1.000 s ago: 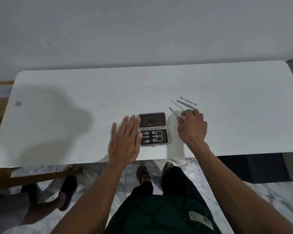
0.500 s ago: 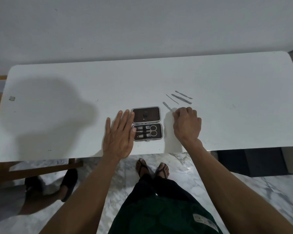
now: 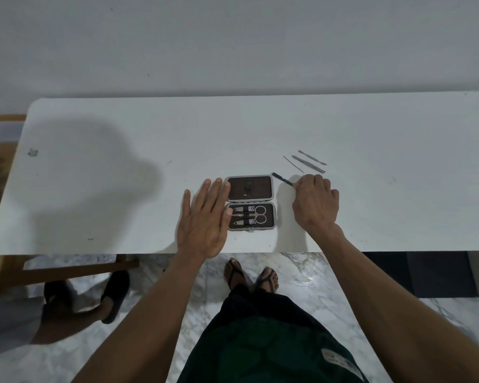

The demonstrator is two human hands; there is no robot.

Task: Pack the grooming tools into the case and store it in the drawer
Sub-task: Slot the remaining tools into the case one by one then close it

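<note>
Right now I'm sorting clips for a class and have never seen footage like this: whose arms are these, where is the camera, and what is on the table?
There is no machine here. A person wears a wide-angle camera on the head, looking forward and down, so the two bare arms reaching in from the bottom are their own, and their sandalled feet show below the table edge.

On the white table lies a small grooming case, opened flat. Its near half holds scissors and what look like two clippers. The left hand lies open and flat at the case's left edge. The right hand is closed on one end of a thin dark tool, probably a nail file. Beyond it, three slim metal tools lie loose, not yet packed.

Another person's feet show at lower left.
</note>
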